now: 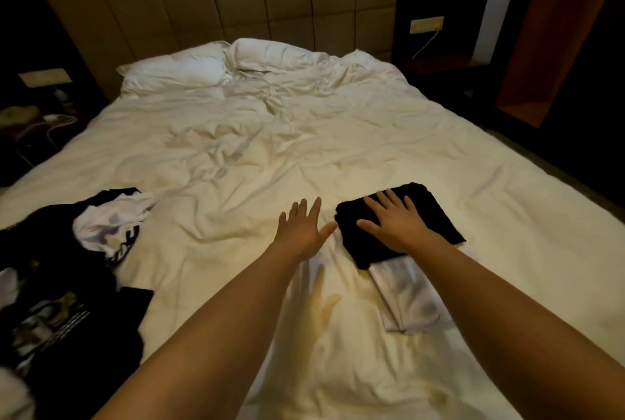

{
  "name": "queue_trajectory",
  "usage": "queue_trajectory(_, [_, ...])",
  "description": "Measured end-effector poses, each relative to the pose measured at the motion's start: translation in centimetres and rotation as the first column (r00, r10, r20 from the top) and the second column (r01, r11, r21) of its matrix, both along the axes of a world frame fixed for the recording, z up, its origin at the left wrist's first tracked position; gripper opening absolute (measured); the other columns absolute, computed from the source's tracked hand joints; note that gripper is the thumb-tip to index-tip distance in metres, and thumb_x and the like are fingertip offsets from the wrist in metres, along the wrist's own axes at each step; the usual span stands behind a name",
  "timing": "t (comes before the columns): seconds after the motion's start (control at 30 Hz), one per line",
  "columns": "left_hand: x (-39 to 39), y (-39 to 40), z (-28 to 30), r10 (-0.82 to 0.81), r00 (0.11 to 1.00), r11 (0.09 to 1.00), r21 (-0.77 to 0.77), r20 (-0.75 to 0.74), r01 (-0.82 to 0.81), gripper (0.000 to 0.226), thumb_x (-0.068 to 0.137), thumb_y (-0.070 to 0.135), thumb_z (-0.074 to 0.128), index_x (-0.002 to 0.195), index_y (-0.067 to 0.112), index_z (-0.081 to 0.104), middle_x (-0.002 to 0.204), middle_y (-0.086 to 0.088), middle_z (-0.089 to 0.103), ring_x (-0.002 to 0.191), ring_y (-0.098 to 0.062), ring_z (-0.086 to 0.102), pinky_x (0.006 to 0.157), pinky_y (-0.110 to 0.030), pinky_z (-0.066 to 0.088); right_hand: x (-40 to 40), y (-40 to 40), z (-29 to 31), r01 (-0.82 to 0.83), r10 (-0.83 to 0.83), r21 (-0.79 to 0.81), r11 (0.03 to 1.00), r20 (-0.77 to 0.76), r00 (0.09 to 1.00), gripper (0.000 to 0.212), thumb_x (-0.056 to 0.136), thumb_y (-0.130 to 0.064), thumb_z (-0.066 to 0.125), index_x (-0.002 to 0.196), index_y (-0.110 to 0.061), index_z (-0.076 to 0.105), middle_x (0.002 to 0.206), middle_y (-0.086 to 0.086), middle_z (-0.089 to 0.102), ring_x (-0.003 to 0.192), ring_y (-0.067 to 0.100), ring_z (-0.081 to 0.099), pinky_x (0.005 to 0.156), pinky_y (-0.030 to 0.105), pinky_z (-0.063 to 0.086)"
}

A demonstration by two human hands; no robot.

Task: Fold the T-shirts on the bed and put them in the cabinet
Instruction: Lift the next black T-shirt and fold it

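A folded black T-shirt (429, 213) lies on the white bed (257, 149), right of centre. My right hand (394, 222) rests flat on it, fingers spread. Just left of the shirt my left hand (301, 228) hovers open over the sheet, its thumb tip near the shirt's left edge. A folded white T-shirt (411, 298) lies directly in front of the black one, partly under its near edge. At the left edge of the bed is a loose heap of unfolded shirts: a white one (108, 223) on top, black printed ones (64, 315) below.
Two white pillows (203, 71) lie at the head of the bed against a padded headboard (236, 3). A dark nightstand with cables (40, 122) stands at the left. At the right are a nightstand (439, 71) and a reddish wooden cabinet side (558, 31).
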State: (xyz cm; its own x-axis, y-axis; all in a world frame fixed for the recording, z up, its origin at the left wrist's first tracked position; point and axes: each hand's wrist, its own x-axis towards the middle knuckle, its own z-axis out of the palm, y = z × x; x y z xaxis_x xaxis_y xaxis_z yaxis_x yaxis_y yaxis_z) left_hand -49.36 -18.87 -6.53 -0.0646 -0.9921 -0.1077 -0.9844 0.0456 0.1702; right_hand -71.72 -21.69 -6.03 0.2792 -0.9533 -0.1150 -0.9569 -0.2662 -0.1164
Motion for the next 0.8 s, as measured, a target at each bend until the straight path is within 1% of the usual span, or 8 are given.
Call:
queue_trajectory(0.17, [4.2, 4.0, 3.7, 0.049, 0.998, 0.995, -0.086, 0.031, -0.046, 0.077, 0.098, 0.067, 0.023, 0.159, 0.025, 0.003, 0.167, -0.009, 0.002, 0.153, -0.026, -0.003, 0.123, -0.048, 0.002, 4.8, 3.6, 3.7, -0.064, 0.065, -0.042, 0.997, 0.030, 0.997, 0.075, 0.097, -0.069, 0.023, 0.159, -0.029, 0.006, 0.167, 0.004, 0.001, 0.153, 0.022, -0.008, 0.123, 0.049, 0.000])
queue_trajectory(0.3, [8.0, 7.7, 5.9, 0.103, 0.994, 0.988, -0.118, 0.034, -0.098, 0.076, 0.099, 0.067, 0.023, 0.159, 0.024, 0.006, 0.167, -0.010, 0.002, 0.153, -0.027, -0.002, 0.123, -0.048, 0.004, 9.1, 6.2, 6.3, -0.107, 0.109, -0.078, 0.991, 0.027, 0.994, 0.075, 0.097, -0.069, 0.025, 0.158, -0.029, 0.008, 0.166, 0.005, 0.003, 0.153, 0.021, -0.006, 0.123, 0.047, 0.000])
queue_trajectory(0.5, [15.2, 13.8, 8.4, 0.194, 0.980, 0.974, -0.130, 0.038, -0.188, 0.074, 0.099, 0.065, 0.024, 0.159, 0.024, 0.008, 0.166, -0.010, 0.003, 0.153, -0.028, 0.000, 0.123, -0.047, 0.008, 16.5, 9.7, 8.7, -0.188, 0.192, -0.091, 0.978, 0.035, 0.981, 0.076, 0.096, -0.070, 0.025, 0.158, -0.029, 0.011, 0.166, 0.006, 0.005, 0.153, 0.022, -0.004, 0.123, 0.046, 0.001])
queue_trajectory(0.67, [21.9, 18.5, 10.2, 0.288, 0.958, 0.949, -0.132, -0.007, -0.286, 0.074, 0.100, 0.065, 0.027, 0.159, 0.026, 0.007, 0.167, -0.009, 0.001, 0.153, -0.027, -0.003, 0.122, -0.046, 0.006, 23.5, 12.8, 10.4, -0.302, 0.306, -0.122, 0.946, 0.016, 0.952, 0.075, 0.097, -0.068, 0.027, 0.158, -0.028, 0.014, 0.166, 0.008, 0.007, 0.153, 0.024, 0.000, 0.123, 0.047, 0.004])
queue_trajectory(0.8, [27.0, 22.1, 10.4, 0.352, 0.936, 0.929, -0.124, -0.002, -0.349, 0.073, 0.100, 0.064, 0.028, 0.159, 0.025, 0.010, 0.167, -0.009, 0.003, 0.153, -0.028, 0.001, 0.121, -0.047, 0.013, 29.3, 15.5, 10.9, -0.396, 0.399, -0.128, 0.909, 0.001, 0.917, 0.074, 0.097, -0.068, 0.028, 0.158, -0.027, 0.016, 0.166, 0.009, 0.009, 0.153, 0.025, 0.001, 0.123, 0.046, 0.005])
